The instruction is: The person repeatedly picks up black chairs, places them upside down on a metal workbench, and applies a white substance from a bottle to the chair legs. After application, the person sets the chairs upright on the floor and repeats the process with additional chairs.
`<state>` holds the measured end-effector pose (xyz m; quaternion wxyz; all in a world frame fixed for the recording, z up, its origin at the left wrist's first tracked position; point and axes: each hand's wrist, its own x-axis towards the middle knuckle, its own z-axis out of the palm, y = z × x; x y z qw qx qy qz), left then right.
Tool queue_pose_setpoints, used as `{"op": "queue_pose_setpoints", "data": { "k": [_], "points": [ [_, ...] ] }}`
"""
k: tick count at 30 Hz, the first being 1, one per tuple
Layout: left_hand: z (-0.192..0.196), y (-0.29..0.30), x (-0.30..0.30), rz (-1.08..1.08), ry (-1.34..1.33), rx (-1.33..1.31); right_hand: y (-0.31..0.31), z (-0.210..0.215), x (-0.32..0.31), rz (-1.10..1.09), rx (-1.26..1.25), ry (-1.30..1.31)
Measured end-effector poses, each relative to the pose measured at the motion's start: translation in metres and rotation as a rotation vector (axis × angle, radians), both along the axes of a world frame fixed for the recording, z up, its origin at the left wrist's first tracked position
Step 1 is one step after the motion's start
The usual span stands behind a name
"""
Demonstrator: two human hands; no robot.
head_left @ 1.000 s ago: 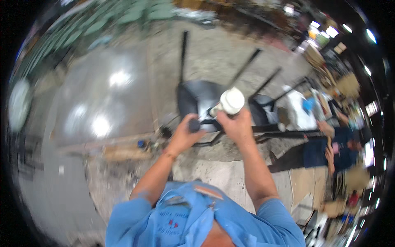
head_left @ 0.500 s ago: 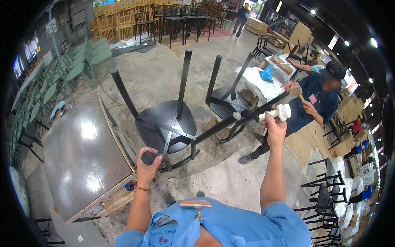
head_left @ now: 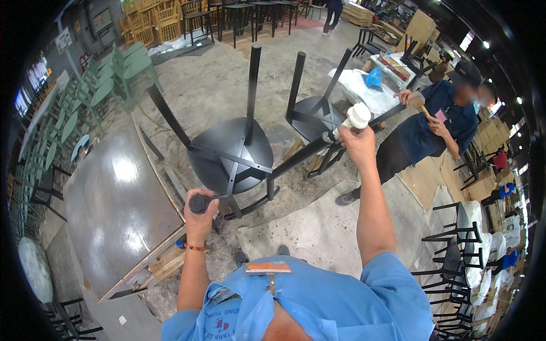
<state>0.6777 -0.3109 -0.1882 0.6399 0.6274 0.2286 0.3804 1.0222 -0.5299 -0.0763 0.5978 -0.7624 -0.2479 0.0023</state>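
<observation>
A black chair stands upside down before me, its legs pointing up and its cross braces bare under the seat. My left hand is closed round the near left leg, whose dark round end faces me. In my right hand is a white container with a wide round top, held beside the tip of the near right leg. Whether it touches that tip, I cannot tell. Just beyond, a second black chair is also upturned.
A metal-topped table stands close on my left. At right, a co-worker holds a wooden-handled brush or mallet. Green chairs line the left side; black chairs are stacked at right. Cardboard covers some floor.
My right hand has moved left and up with the white container, close to the near right leg's tip. My left hand stays on its leg. The whole view has shifted slightly.
</observation>
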Motion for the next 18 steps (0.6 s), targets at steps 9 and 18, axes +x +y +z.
{"op": "queue_pose_setpoints", "data": {
  "k": [9,18],
  "points": [
    [-0.004,0.002,0.004,0.035,0.0,0.099,0.013,-0.004,0.012,-0.116,-0.226,-0.151],
    [0.002,0.0,0.002,0.024,0.0,0.079,0.004,-0.005,-0.001,-0.106,-0.324,-0.114]
  ]
}}
